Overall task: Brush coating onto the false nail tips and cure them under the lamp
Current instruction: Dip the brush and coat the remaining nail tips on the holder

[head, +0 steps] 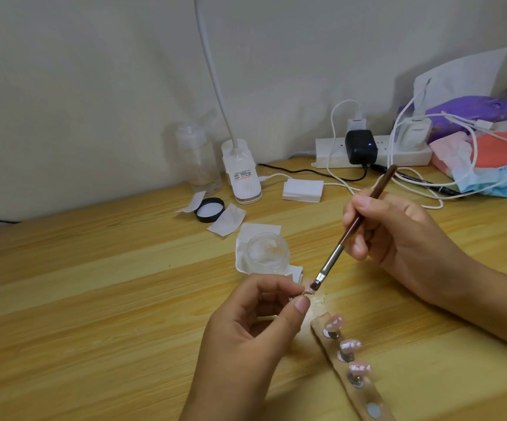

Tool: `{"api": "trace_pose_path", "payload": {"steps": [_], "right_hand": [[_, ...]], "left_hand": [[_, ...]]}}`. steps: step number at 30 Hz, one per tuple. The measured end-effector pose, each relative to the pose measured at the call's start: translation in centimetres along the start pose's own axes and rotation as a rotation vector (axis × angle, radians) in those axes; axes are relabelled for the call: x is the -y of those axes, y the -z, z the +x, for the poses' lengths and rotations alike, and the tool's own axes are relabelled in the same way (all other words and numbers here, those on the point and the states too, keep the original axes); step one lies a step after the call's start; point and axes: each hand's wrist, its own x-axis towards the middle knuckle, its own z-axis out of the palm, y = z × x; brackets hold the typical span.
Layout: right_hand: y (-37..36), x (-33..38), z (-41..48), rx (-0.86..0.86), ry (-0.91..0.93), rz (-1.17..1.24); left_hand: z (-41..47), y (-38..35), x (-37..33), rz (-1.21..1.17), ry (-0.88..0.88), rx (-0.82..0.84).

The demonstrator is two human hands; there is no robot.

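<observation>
Fingertips [302, 303] of the left hand [255, 326] pinch one false nail tip [308, 289] at lower centre, the right hand [398, 238] gripping the brush [355, 226] with its bristles on it: coating is in hand, and next it likely goes back on the holder strip [356, 370] at lower right.

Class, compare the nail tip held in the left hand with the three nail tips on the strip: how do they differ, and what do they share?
The held nail tip is pinched by the left hand; the mounted nail tips stand on pegs along the strip. The brush in the right hand touches the held nail tip; nothing touches the mounted nail tips. Both look pale pink.
</observation>
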Motion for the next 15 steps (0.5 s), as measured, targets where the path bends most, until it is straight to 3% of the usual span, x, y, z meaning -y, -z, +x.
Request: {"api": "trace_pose_path", "payload": {"steps": [15], "right_hand": [[-0.17,-0.04,-0.08,-0.117,0.026,-0.109]], "left_hand": [[-0.04,0.07,-0.02,0.025,-0.012,0.010]]}}
